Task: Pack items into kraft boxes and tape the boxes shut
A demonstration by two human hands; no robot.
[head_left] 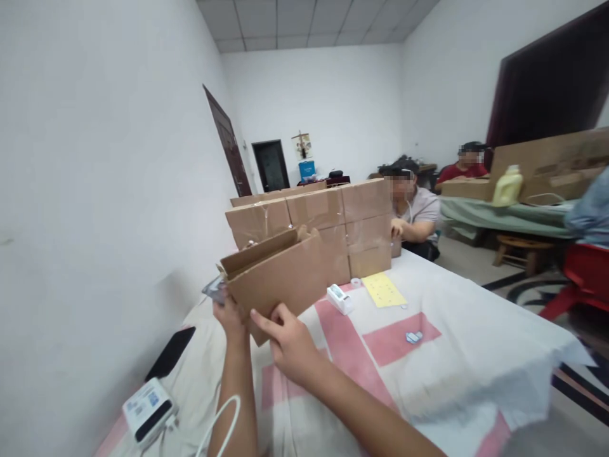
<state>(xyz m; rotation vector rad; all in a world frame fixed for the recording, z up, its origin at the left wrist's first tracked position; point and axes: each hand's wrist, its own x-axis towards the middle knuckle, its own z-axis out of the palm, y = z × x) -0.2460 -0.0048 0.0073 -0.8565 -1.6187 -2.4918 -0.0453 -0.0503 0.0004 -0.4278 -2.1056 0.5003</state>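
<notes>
A tilted brown cardboard box (280, 273) with its top side open is held up over the near part of the table. My left hand (231, 315) grips its near left corner, with part of the fingers hidden behind the cardboard. On the box's front face, near the lower edge, lie the fingers of my right hand (292, 346), the index finger pointing left and the others curled. Beside my left hand a silvery-grey item (215, 290) sticks out past the box end; its kind cannot be made out.
Taped cardboard panels (366, 222) stand behind the box. On the patterned cloth (451, 362) lie a white device (339, 298), a tape roll (355, 282), a yellow sheet (383, 290) and a small blue-white piece (413, 337). A phone (170, 352) and white box with cable (148, 411) sit left. Another person (419, 212) sits beyond.
</notes>
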